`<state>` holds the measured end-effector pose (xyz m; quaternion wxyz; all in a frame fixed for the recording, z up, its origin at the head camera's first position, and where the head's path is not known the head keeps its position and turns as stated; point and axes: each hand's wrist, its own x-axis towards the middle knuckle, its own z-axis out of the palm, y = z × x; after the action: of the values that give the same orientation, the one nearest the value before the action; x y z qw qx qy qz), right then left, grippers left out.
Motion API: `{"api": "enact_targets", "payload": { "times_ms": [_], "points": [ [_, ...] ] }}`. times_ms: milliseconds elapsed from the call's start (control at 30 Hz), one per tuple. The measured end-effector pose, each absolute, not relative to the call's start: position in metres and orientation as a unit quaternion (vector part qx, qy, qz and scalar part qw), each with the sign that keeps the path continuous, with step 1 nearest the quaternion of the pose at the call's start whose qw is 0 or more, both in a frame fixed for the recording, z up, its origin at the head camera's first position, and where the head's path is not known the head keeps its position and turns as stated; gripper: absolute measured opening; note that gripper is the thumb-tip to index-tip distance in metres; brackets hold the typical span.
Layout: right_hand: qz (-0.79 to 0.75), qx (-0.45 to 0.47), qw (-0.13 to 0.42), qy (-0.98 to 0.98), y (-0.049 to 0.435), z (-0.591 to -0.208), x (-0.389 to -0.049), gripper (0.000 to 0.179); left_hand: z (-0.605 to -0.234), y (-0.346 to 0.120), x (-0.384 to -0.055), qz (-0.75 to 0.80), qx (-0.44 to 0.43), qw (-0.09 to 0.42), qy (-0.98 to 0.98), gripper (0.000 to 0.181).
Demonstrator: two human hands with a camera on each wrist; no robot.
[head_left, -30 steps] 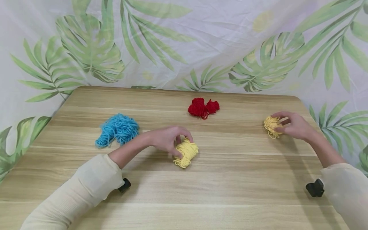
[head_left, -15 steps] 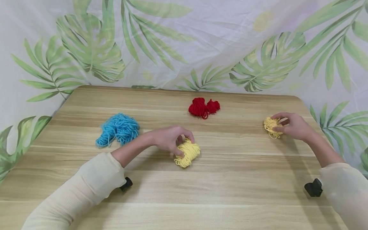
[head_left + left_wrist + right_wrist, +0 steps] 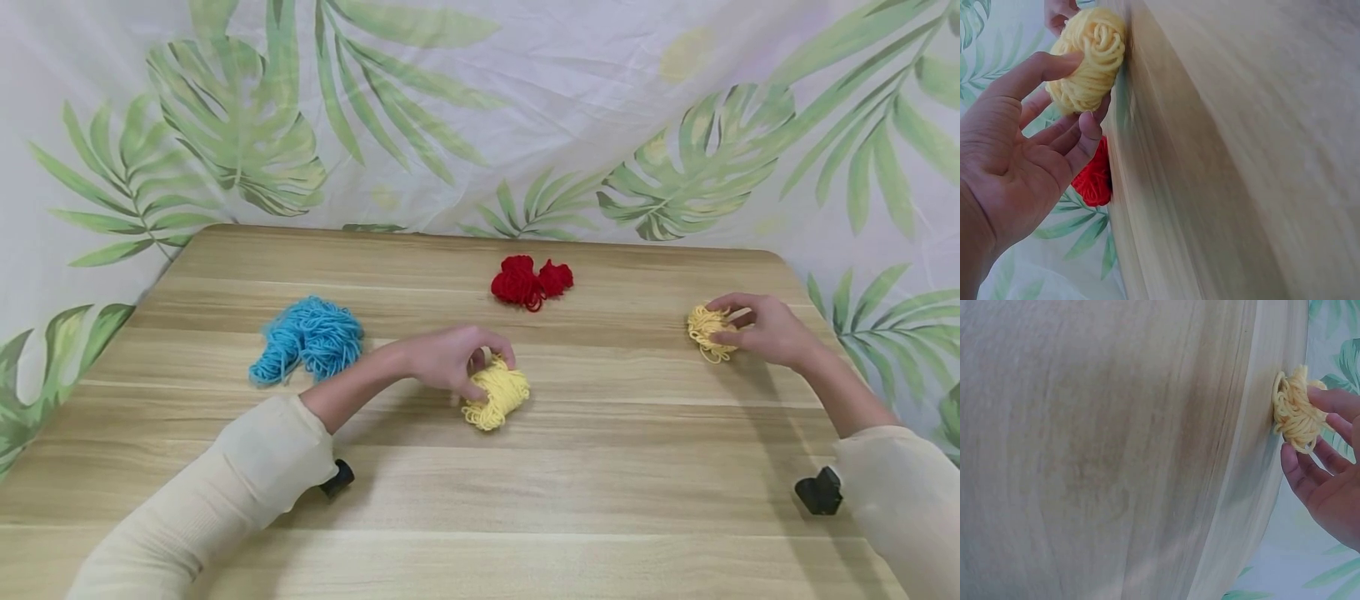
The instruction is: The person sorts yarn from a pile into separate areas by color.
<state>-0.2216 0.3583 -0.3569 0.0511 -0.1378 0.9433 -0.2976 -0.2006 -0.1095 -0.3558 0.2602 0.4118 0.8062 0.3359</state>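
Near the middle of the table, my left hand (image 3: 453, 358) grips a pale yellow bundle of yarn (image 3: 501, 393) between thumb and fingers. The left wrist view shows its looped strands, with the thumb on one side of the yellow yarn (image 3: 1088, 62) and fingers beneath. At the far right, my right hand (image 3: 768, 329) holds a smaller, deeper yellow yarn bundle (image 3: 708, 332). In the right wrist view the thumb lies on this yellow yarn (image 3: 1299, 412), and the other fingers curve under it.
A blue yarn heap (image 3: 311, 337) lies at the left, behind my left forearm. Red yarn (image 3: 525, 282) in two joined clumps lies near the back edge of the wooden table (image 3: 570, 500). A leaf-printed cloth (image 3: 540, 100) hangs behind it.
My left hand has shifted slightly to the right and away from me, carrying the pale yellow yarn along. The right hand and its yarn stay almost still.
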Motion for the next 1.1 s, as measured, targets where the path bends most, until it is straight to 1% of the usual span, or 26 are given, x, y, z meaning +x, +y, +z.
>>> {"api": "enact_targets", "payload": {
  "times_ms": [467, 933, 1100],
  "points": [
    [-0.299, -0.132, 0.051, 0.944, 0.360, -0.357, -0.220, 0.043, -0.355, -0.094, -0.204, 0.354, 0.417, 0.220, 0.808, 0.041],
    [-0.296, -0.110, 0.046, 0.948, 0.363, -0.355, -0.219, 0.046, -0.354, -0.080, -0.209, 0.357, 0.418, 0.202, 0.811, 0.043],
    [-0.299, -0.123, 0.032, 0.946, 0.365, -0.355, -0.218, 0.045, -0.352, -0.076, -0.209, 0.348, 0.424, 0.190, 0.814, 0.043]
  ]
}}
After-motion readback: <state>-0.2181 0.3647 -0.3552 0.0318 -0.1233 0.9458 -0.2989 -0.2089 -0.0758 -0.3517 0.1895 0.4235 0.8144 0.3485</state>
